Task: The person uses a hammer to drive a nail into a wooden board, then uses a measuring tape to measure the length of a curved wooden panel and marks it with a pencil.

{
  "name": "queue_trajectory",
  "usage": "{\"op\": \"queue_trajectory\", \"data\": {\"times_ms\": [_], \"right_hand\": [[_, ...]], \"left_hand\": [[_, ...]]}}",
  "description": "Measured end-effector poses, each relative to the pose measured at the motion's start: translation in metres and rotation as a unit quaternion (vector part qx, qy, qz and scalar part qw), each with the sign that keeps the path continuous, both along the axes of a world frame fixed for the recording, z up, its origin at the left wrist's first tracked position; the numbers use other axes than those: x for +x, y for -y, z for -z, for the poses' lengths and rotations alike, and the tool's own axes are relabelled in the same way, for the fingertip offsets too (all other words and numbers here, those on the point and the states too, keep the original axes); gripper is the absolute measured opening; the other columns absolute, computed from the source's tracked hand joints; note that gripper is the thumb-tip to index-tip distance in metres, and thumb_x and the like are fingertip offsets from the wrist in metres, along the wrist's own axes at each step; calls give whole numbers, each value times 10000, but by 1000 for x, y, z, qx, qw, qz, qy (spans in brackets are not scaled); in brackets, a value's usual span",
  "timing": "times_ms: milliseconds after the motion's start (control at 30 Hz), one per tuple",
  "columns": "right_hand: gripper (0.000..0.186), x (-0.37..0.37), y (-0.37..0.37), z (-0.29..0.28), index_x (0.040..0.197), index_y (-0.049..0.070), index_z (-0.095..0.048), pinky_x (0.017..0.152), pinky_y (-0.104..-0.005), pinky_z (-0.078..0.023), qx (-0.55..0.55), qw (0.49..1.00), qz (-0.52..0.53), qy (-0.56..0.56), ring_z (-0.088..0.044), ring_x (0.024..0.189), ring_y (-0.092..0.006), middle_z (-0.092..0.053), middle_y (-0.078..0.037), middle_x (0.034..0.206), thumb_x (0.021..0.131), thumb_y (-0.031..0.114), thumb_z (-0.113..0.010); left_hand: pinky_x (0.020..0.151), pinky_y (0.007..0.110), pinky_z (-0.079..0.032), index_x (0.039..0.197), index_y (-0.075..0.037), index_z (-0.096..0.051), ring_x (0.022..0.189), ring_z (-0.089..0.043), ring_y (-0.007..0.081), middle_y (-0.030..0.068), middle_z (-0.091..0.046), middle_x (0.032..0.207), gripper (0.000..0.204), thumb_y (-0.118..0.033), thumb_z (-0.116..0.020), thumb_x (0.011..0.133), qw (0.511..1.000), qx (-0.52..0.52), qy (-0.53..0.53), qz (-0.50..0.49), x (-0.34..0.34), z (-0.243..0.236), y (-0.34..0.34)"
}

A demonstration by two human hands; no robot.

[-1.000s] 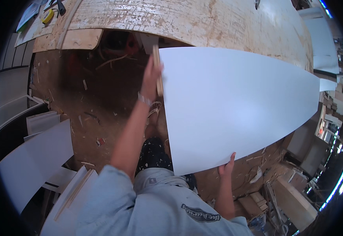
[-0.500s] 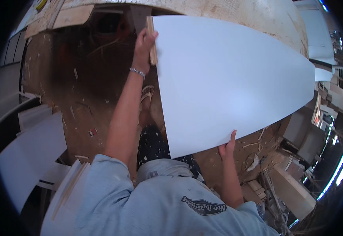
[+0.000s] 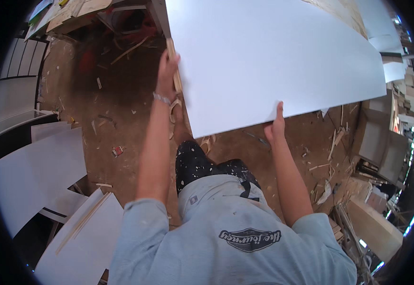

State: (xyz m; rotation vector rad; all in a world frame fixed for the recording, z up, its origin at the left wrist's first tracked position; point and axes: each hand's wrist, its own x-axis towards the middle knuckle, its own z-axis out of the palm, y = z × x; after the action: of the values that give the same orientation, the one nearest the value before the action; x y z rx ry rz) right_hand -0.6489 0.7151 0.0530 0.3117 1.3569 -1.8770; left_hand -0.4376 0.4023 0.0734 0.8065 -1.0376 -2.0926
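Note:
A large white panel (image 3: 273, 61) reaches from my body toward the far workbench, flat face up. My right hand (image 3: 276, 127) is closed on its near edge, thumb on top and the other fingers hidden underneath. At the panel's left edge, my left hand (image 3: 167, 76) is closed around a short, pale wooden strip (image 3: 171, 47). The strip lies along that edge. Whether the left fingers also grip the panel from below cannot be seen.
The wooden workbench (image 3: 342, 12) stands beyond the panel. White boards (image 3: 41, 161) lean at the left, and another board with thin strips (image 3: 81, 232) lies near my left side. Wood scraps (image 3: 333, 147) and offcuts litter the floor at the right, near a pale wooden block (image 3: 373, 221).
The panel has moved farther from my body and turned, its near edge now lying more crosswise. Both hands moved with it, the right one going forward and the left one slightly back.

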Motion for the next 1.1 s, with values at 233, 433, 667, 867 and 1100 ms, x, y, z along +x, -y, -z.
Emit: {"op": "queue_trajectory", "data": {"times_ms": [233, 433, 667, 867, 1100], "right_hand": [[687, -5, -28, 15, 1384, 60, -505, 949, -438, -533, 90, 996, -5, -24, -609, 1151, -251, -611, -82, 1294, 958, 590, -604], [697, -1, -37, 2, 1344, 178, -545, 751, -380, -520, 114, 991, -62, 3, -603, 1096, -211, -641, -21, 1171, 914, 726, -548], [467, 29, -29, -100, 1142, 15, -607, 597, -304, -540, 224, 716, -660, -47, -703, 753, -198, -709, -123, 948, 981, 453, -634], [351, 121, 120, -144, 1117, 12, -635, 699, -329, -552, 118, 749, -530, -379, -716, 894, -221, -717, -141, 963, 981, 335, -656], [243, 338, 307, -229, 1152, 46, -657, 862, -396, -554, -289, 534, -486, -628, -679, 997, -292, -692, -119, 1107, 931, 146, -662]], "left_hand": [[1142, 346, -361, 1589, -18, -215, 1336, -452, 227, 120, -399, 1516, 867, -371, -660, 935, 962, -169, 217, 5, 85, 37, -184], [938, 384, -553, 1551, 3, -284, 1269, -560, 310, 224, -484, 1451, 901, -521, -658, 920, 974, 170, 77, 126, 192, 19, -258], [775, 346, -601, 1422, -16, -439, 1059, -665, 295, 210, -609, 1275, 778, -576, -629, 917, 895, 370, -248, 39, 301, 36, -133], [599, 316, -567, 1282, -135, -509, 819, -670, 200, 126, -631, 1077, 577, -556, -654, 916, 967, 159, -135, -144, 227, -106, -31], [775, 376, -564, 1402, -95, -520, 977, -689, 258, 166, -679, 1099, 731, -551, -703, 861, 963, -51, 259, 47, 226, -57, 71]]}}
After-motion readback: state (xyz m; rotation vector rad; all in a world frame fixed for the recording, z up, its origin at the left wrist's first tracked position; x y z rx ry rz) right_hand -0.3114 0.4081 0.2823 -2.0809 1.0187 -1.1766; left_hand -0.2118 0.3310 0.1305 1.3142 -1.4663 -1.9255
